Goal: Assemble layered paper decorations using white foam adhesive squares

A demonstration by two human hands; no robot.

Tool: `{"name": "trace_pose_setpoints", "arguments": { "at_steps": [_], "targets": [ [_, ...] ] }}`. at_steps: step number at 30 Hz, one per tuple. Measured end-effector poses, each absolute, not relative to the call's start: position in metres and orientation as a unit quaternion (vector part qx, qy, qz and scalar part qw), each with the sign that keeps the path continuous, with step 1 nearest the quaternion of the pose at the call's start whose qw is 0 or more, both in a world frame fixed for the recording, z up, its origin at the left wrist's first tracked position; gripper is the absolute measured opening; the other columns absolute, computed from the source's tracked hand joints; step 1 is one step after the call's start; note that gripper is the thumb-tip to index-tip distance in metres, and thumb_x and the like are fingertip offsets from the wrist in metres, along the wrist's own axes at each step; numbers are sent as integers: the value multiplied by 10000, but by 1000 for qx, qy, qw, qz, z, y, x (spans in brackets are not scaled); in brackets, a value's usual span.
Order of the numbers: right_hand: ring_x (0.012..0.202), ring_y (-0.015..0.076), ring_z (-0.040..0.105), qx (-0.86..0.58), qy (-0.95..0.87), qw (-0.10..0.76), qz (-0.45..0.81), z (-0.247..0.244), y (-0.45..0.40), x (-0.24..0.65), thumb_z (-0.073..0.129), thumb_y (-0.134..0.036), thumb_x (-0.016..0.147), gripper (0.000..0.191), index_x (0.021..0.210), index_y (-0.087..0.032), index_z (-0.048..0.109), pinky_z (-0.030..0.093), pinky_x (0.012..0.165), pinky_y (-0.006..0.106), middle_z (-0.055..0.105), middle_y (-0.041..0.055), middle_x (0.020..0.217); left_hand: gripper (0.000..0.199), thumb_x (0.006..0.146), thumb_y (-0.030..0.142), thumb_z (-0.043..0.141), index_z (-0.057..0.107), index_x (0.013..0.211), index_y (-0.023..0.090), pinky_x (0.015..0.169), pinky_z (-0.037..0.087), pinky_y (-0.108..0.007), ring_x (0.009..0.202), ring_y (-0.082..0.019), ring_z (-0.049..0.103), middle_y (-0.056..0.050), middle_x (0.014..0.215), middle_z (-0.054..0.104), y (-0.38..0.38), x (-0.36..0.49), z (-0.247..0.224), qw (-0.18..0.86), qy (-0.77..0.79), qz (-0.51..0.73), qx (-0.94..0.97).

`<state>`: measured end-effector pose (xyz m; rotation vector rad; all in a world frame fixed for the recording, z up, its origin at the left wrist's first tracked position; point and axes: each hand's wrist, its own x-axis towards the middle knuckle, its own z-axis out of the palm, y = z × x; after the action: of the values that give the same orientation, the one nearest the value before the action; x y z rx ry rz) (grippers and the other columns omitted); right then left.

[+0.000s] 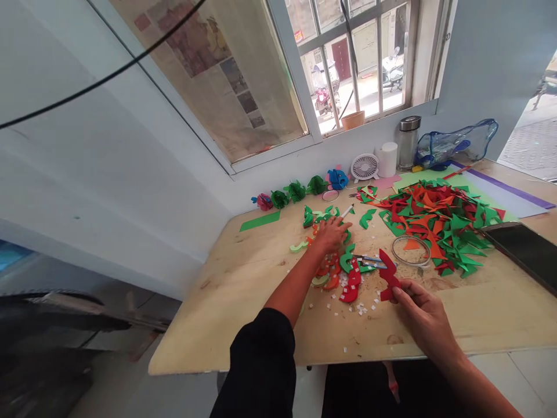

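Note:
My right hand (418, 307) pinches a red wavy paper piece (387, 273) upright above the table's near part. Further left, my left hand (333, 233) reaches over a cluster of cut paper pieces, its fingers spread and palm down. Around it lie green pieces (347, 259), orange pieces (333, 277) and red pieces (351, 285). A white pen or pencil (347, 211) shows just beyond the left fingers. Scissors (368, 259) lie between the hands, partly under paper. Small white paper squares (362, 307) are scattered nearby.
A large heap of red, orange and green scraps (439, 220) covers the right side. Beside it are a tape roll (411, 251) and a phone (524, 249). Paper flowers (296, 191), a small fan (364, 167), a white roll (387, 159) and a bottle (408, 142) stand along the wall.

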<state>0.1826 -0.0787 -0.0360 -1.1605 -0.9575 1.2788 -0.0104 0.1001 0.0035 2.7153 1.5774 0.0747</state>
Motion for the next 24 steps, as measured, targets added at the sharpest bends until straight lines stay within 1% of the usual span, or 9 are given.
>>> {"name": "trace_pose_setpoints", "arguments": {
  "at_steps": [1,4,6,8,10,13,17,21,24],
  "targets": [
    [640,150,577,-491,-407,551,539,-36,-79,183,656,-446,746,285,812,-170,671,450,555,210,673,45,710,313,868,253,438,550,1160,265,962,373,-459,1207,-267,424,-72,1269,514,101,-10,1,0,487,-3,873],
    [645,164,590,-497,-418,546,530,-35,-79,184,648,-457,745,304,825,-165,677,469,565,225,683,63,734,291,858,254,460,559,1132,258,927,408,-382,1102,-221,502,-59,1158,565,94,-18,-7,8,471,-26,882],
    [661,181,603,-502,-425,541,525,-35,-79,184,651,-461,739,311,833,-166,681,481,574,236,685,68,734,315,862,248,454,538,1166,263,896,427,-326,1066,-188,524,-48,1171,559,84,-30,-11,23,453,-28,891],
    [655,177,600,-507,-429,539,518,-36,-80,184,653,-458,737,307,845,-172,683,483,576,230,683,61,732,317,857,215,457,550,1157,250,903,424,-305,1057,-171,533,-41,1172,568,76,-41,-12,43,444,-9,895],
    [678,173,602,-507,-429,533,523,-37,-81,185,651,-450,743,300,867,-178,681,486,592,219,686,58,762,302,865,184,429,575,1127,222,929,412,-299,1070,-166,532,-48,1162,585,75,-48,-8,53,455,43,888],
    [647,155,591,-501,-418,519,552,-41,-83,186,646,-439,756,277,874,-189,670,471,554,193,678,43,741,317,897,210,365,575,1135,200,975,379,-320,1102,-181,513,-63,1140,605,94,-45,1,30,522,111,845],
    [656,151,587,-505,-402,524,556,-45,-83,186,665,-433,740,269,872,-198,661,470,538,180,659,29,732,385,918,333,333,472,1261,228,1037,312,-357,1226,-200,416,-69,1316,495,147,-26,6,30,596,50,801],
    [674,174,592,-505,-401,513,567,-48,-83,186,644,-450,751,294,877,-185,664,484,533,205,655,46,735,435,905,464,306,486,1225,231,970,370,-433,1207,-256,435,-99,1295,501,180,-16,-3,56,624,11,779],
    [685,176,595,-504,-401,506,573,-47,-83,185,634,-455,757,298,884,-188,662,494,553,213,652,43,742,466,892,524,284,481,1208,245,951,377,-468,1221,-279,417,-98,1330,464,173,-19,-11,68,630,-16,773]
  ]
}}
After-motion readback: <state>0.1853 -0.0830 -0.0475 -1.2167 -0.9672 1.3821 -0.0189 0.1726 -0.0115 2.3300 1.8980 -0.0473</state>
